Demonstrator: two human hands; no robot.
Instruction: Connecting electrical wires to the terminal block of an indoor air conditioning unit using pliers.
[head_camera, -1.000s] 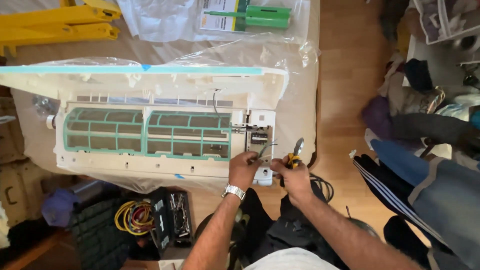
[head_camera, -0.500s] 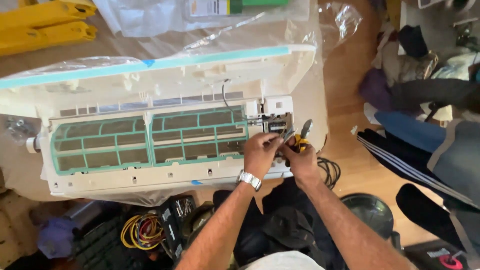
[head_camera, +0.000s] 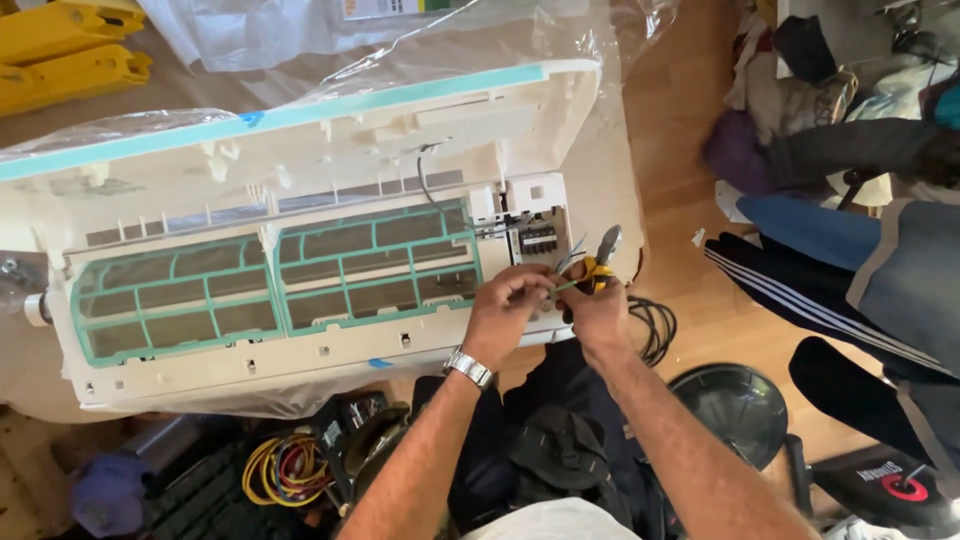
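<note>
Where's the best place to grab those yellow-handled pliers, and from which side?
Probably by the yellow handles, coming from below on the person's side, as the right hand does: the grey metal jaws point up and away towards the white air-conditioner unit, leaving the handles nearest.

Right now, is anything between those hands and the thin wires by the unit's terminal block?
Nothing visible. The left hand already pinches the wires, and the right hand, holding yellow-handled pliers, is right beside them, below the terminal block.
</note>
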